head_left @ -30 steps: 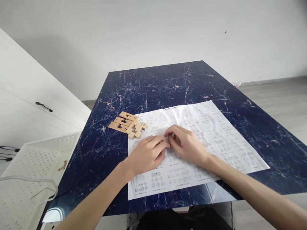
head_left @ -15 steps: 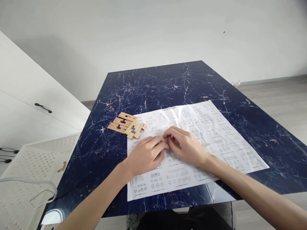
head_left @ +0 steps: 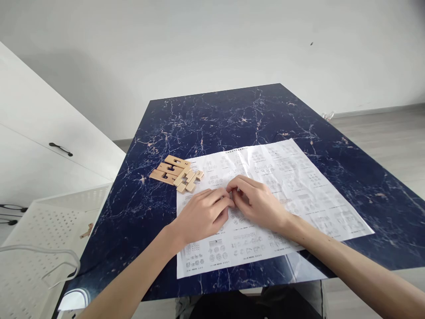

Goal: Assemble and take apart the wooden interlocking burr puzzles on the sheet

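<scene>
A printed instruction sheet [head_left: 308, 190], creased and white with rows of small diagrams, lies on the dark blue marbled table. On its middle rests my left hand [head_left: 207, 210], fingers bent and drawn together. My right hand [head_left: 254, 199] lies beside it, curled inward, its fingertips meeting those of the left. Whatever may be between the fingertips is hidden. Several notched wooden puzzle pieces [head_left: 171, 168], some marked with numbers, form a group left of my hands, at the sheet's upper left corner. Neither hand touches them.
The dark blue table [head_left: 226, 119] reaches toward a white wall. At the left stand a white cabinet with a black handle [head_left: 60, 149] and a perforated white surface [head_left: 49, 226] carrying a pale cable [head_left: 36, 249]. A small wooden piece [head_left: 86, 231] lies there too.
Both hands keep the same place and pose on the sheet. Only the camera view has shifted very slightly.
</scene>
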The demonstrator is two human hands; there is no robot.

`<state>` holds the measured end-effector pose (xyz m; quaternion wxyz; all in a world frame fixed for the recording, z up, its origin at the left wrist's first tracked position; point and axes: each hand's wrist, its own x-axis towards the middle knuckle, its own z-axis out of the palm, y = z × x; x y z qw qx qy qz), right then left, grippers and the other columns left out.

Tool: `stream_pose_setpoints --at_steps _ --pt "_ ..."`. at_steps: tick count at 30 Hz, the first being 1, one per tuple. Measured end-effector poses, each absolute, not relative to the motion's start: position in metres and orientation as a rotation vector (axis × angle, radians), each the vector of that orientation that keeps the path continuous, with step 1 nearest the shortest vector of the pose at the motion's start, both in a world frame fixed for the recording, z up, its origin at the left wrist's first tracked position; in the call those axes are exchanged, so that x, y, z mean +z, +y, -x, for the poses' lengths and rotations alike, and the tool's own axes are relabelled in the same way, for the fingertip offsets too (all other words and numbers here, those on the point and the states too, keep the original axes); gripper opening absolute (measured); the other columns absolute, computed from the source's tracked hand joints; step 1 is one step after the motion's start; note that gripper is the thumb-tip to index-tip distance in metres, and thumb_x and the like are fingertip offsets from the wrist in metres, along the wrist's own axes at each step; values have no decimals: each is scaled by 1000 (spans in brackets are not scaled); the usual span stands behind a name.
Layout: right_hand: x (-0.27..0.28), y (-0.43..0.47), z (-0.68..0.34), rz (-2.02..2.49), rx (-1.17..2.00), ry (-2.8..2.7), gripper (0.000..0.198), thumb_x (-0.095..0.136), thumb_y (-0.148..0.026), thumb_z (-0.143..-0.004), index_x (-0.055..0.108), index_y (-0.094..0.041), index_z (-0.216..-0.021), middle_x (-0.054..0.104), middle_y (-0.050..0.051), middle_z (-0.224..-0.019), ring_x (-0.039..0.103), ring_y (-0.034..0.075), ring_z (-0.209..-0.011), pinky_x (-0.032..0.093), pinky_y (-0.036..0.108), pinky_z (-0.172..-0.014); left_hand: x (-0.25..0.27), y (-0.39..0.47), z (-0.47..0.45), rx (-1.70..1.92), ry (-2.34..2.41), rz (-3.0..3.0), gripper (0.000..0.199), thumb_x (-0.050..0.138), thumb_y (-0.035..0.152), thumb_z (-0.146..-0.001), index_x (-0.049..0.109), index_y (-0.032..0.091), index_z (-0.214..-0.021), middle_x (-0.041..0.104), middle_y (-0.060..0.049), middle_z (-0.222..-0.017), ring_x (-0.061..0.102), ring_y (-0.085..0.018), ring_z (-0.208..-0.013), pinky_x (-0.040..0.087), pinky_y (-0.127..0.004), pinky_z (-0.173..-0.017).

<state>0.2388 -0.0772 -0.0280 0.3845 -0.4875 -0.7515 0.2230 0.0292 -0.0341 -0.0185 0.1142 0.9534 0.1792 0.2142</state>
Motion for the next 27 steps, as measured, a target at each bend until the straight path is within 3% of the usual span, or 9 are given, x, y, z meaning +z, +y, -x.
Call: stream_pose_setpoints --at_steps 27 --pt "-29 -78 -239 1231 568 -1913 20 47 -6 -101 60 -21 -100 69 4 -94 61 16 -75 48 31 -66 -18 -34 -30 621 526 -2812 19 51 11 -105 69 17 -106 76 -8 -109 73 -21 -90 65 -38 -81"
